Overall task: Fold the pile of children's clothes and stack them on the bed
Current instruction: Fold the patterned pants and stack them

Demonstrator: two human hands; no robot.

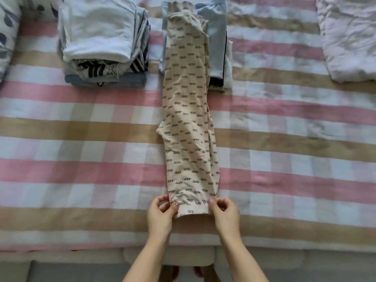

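The bed (81, 139) fills the view, covered in a sheet of pink, tan and white checks. Up in the far right corner lies a crumpled white blanket (350, 37), and at the far left edge there's a pillow (6, 37) with a dark leaf print. Left of centre at the back sits a tall stack of folded clothes (101, 47), white on top with striped and blue pieces showing underneath. Just to its right is a lower second stack (217, 37), pale blue on top.

Now the pants (189, 119): cream with little dark squiggles, folded in half lengthwise, stretched in one long strip from the near edge of the bed straight away from the person. Their far end lies over that second stack.

The left hand (160, 214) pinches the near left corner, fingers curled onto the fabric. The right hand (225, 214) pinches the near right corner the same way.
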